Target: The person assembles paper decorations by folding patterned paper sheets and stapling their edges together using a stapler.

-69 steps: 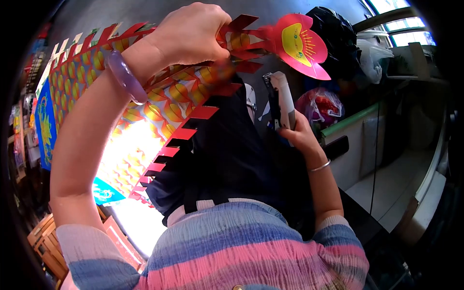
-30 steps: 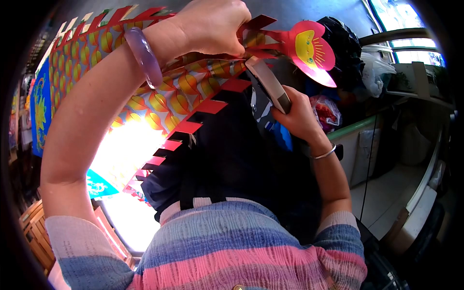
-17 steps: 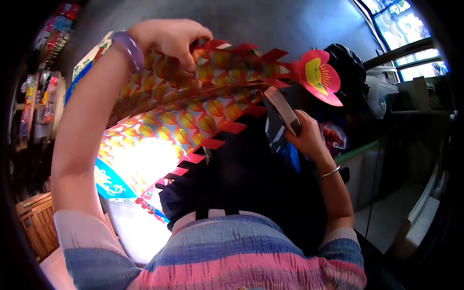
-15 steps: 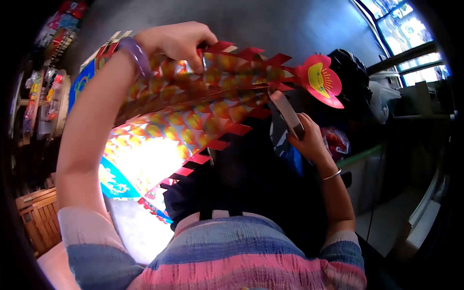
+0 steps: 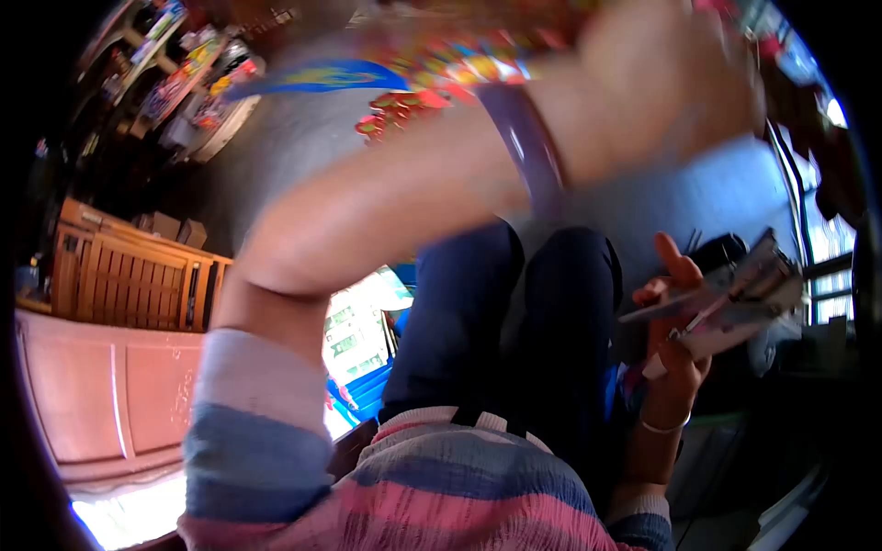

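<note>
My left hand (image 5: 671,78) is at the top right, smeared by motion, with its fingers not readable and a purple bangle on the wrist. Beyond that forearm stretches a blurred, colourful paper fish decoration (image 5: 469,69), with a blue panel (image 5: 331,75) at its left end and red fringe. Whether the hand grips it cannot be made out. Lower at the right, my right hand (image 5: 675,317) holds a silver metal stapler (image 5: 735,298), its thumb raised and the long parts spread apart. The stapler is apart from the decoration.
A wooden slatted bench (image 5: 133,275) and a pinkish panel (image 5: 119,390) stand at the left. Shelves of colourful goods (image 5: 188,87) are at the upper left. My legs (image 5: 469,312) are in the middle above the grey floor (image 5: 303,138). A window (image 5: 831,248) is at the right.
My left hand has swung up and to the right, and the paper fish has moved up off my lap. My right hand has moved right with the stapler, away from the fish.
</note>
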`<state>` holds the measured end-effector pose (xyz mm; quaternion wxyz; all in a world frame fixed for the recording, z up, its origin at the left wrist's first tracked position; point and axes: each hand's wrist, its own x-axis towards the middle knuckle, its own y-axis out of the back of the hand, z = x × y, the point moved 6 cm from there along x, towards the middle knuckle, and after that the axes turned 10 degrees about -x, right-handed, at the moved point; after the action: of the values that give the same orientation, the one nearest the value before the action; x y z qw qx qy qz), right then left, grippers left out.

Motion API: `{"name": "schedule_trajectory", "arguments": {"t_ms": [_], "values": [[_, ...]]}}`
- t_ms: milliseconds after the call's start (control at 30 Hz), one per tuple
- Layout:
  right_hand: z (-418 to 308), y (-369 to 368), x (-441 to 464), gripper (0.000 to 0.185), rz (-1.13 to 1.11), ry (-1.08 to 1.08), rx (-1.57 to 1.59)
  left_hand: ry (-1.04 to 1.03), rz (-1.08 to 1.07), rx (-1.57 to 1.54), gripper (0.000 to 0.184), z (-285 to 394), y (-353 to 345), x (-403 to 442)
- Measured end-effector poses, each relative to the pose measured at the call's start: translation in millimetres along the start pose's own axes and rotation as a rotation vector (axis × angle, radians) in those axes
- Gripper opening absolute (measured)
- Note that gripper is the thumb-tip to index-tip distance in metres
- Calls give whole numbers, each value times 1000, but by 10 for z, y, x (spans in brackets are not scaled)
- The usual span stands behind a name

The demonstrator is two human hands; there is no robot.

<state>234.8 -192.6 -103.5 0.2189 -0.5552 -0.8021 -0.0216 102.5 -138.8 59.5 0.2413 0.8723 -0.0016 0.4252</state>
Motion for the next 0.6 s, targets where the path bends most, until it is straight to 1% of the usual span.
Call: {"name": "schedule_trajectory", "arguments": {"t_ms": [33,67,100,167,233,267,300,367,400,467,500,533,567,600], "values": [[-84,-160,31,71,-2,43,51,35,-25,-6,21,189,-27,-148],[-128,-255,15,76,12,66,77,71,-99,-125,17,333,-80,-303],[-119,-259,-47,77,135,41,56,112,-175,-247,12,472,-138,-465],[-159,-381,-123,72,281,-16,-73,185,-122,-311,11,708,-112,-779],[163,-186,-384,65,326,-253,-128,250,-228,-424,10,925,-152,-1056],[299,-97,-506,62,349,-372,-156,252,-276,-427,11,1022,-149,-1167],[325,-104,-554,57,331,-395,-146,255,-324,-427,11,1096,-151,-1273],[358,-152,-621,49,293,-453,-129,248,-290,-427,14,1226,-120,-1436],[341,-181,-694,38,430,-530,-46,275,-289,-474,18,1267,-119,-1520],[457,-62,-745,36,290,-443,-241,316,-391,-555,20,1183,27,-1535],[512,20,-829,36,291,-452,-278,335,-446,-591,21,1125,107,-1514],[548,56,-876,36,299,-466,-314,428,-469,-840,25,1083,156,-1487],[597,113,-946,37,309,-480,-350,515,-284,-1100,27,881,452,-1319],[653,153,-983,37,310,-498,-374,551,-53,-1518,26,793,608,-1176]]}}
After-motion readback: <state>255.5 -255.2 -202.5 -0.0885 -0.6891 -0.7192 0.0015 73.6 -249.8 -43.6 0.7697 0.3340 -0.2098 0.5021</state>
